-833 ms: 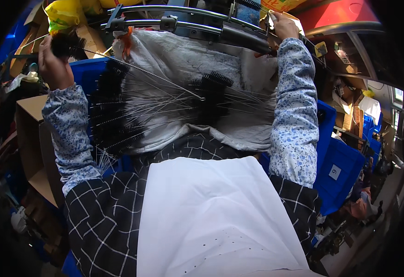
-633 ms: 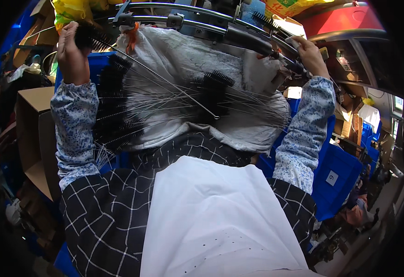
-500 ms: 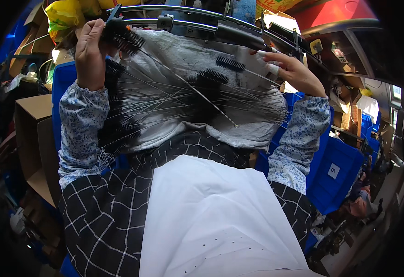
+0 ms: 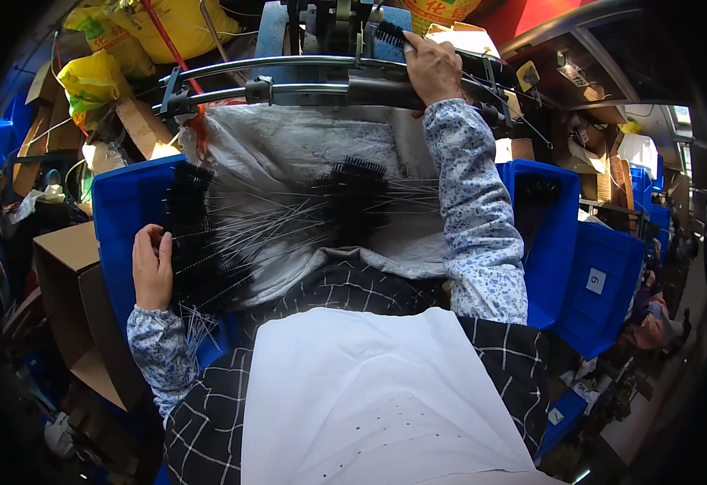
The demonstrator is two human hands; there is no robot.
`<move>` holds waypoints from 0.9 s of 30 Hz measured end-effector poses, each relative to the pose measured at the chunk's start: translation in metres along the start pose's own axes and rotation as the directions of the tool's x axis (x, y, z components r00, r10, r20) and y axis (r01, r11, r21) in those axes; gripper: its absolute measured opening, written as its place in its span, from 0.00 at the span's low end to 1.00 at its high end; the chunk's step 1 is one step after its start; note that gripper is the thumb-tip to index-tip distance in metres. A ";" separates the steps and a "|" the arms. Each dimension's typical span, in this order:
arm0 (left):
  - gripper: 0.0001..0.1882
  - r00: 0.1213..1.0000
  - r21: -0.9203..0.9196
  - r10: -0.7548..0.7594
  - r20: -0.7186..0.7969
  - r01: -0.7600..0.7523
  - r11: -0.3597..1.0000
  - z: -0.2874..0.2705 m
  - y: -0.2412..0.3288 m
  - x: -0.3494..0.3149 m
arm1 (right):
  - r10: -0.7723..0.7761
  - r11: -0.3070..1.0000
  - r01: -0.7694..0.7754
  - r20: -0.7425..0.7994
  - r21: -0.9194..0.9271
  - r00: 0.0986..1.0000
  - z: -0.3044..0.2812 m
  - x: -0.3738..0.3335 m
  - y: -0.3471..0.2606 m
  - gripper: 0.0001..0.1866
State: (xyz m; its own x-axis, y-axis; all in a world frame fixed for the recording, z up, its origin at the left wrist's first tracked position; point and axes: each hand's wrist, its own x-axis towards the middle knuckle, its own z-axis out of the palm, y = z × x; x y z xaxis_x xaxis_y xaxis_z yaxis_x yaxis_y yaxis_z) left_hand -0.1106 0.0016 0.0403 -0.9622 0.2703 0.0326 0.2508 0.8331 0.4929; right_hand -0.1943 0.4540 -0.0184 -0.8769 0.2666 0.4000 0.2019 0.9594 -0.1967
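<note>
My right hand [image 4: 434,69] is at the far side, by the metal rails, closed on a brush whose black bristle head [image 4: 390,34] juts out left of the fingers. A thin wire trails right of that hand. My left hand [image 4: 153,267] rests at the left pile of black bristle brushes [image 4: 188,214], its fingers loosely curled and apart from the thumb, with nothing plainly held. A second cluster of brush heads [image 4: 355,194] lies mid-lap on a whitish cloth [image 4: 265,149]. Their wire stems cross one another.
Parallel metal rails [image 4: 309,89] with a dark sleeve span the far side, joined to a blue machine. Blue bins [image 4: 115,202] flank my lap, and another blue bin [image 4: 600,283] stands right. A cardboard box [image 4: 67,242] and yellow bags [image 4: 99,85] are at the left.
The brush my left hand held up is out of it, and that hand has come down to the left pile. My right hand has moved up and left with a brush to the rails.
</note>
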 end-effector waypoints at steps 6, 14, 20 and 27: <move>0.07 0.959 -0.140 -0.276 0.067 0.283 0.949 0.009 -0.011 -0.028 | -0.046 0.998 0.043 -0.042 -0.055 0.998 0.023 0.009 0.001 0.12; 0.09 0.958 -0.173 -0.274 0.089 0.286 0.943 0.015 -0.016 -0.020 | -0.068 0.996 0.065 -0.064 -0.056 0.996 0.025 0.008 0.002 0.11; 0.13 0.908 -0.221 -0.219 -0.356 0.146 0.964 -0.003 -0.022 -0.010 | -0.050 0.999 0.050 0.019 -0.009 0.999 0.024 0.010 0.002 0.13; 0.11 0.873 -0.568 -0.125 -0.472 -0.193 0.800 -0.023 -0.014 0.022 | -0.093 0.995 0.096 0.074 -0.039 0.993 0.056 0.030 0.016 0.19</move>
State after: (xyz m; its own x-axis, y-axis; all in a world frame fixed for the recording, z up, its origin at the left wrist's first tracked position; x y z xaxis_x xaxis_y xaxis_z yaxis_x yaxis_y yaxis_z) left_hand -0.1372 -0.0152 0.0543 -0.9211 -0.0955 0.3775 0.3262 0.3401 0.8820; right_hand -0.2414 0.4721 -0.0597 -0.9216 0.1691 0.3493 0.1339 0.9834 -0.1229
